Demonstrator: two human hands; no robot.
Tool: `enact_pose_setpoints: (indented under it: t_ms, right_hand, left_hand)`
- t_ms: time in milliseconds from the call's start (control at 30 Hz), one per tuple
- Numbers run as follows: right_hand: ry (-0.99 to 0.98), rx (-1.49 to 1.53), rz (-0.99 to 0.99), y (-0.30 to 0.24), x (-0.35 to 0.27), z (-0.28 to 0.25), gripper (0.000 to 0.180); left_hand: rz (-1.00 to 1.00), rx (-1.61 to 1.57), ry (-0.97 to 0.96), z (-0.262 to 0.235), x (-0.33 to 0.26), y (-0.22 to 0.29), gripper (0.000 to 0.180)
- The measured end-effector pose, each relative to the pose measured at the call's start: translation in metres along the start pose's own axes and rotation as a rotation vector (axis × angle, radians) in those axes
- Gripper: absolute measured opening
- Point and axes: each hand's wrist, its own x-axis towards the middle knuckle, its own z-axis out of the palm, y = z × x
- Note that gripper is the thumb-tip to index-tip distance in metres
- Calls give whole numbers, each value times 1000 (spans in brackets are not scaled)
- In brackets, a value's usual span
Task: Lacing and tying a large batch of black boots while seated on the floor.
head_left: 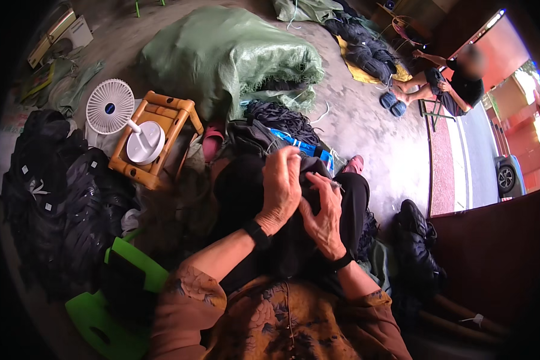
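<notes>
Both hands are raised close together over my lap. A dark cloth piece (312, 164) shows between and behind them. My left hand (280, 187) is closed, its fingertips pressed together at the top; whatever they pinch is too small to make out. Just to its right, my right hand (324, 217) has its fingers bent over the dark cloth, with a small greyish bit by the fingertips. Black bands circle both wrists. Beyond my knees lies a heap of dark cords or strips (282, 120) beside a blue printed bag (303, 146).
A white fan (145, 143) stands on a bamboo stool (156, 108) at left, near piled black garments (57, 198) and a green plastic chair (102, 321). A large green woven sack (222, 54) lies ahead. Another person (462, 81) sits at the doorway, far right.
</notes>
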Motion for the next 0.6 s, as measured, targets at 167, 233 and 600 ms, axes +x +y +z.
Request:
enact_pose_setpoints:
  t_ms: [167,233,600]
  right_hand:
    - [18,-101,181,0,7,-5,41]
    - [87,-155,218,8,9,-5,43]
    - [200,1102,625,51,-23,-69,39]
  left_hand:
    - [-646,-489,-151,-13,-15,11,24]
    - [-504,-399,-195,-8,-30,35,21]
    - [-582,-588,-137,-41,-20,5,19]
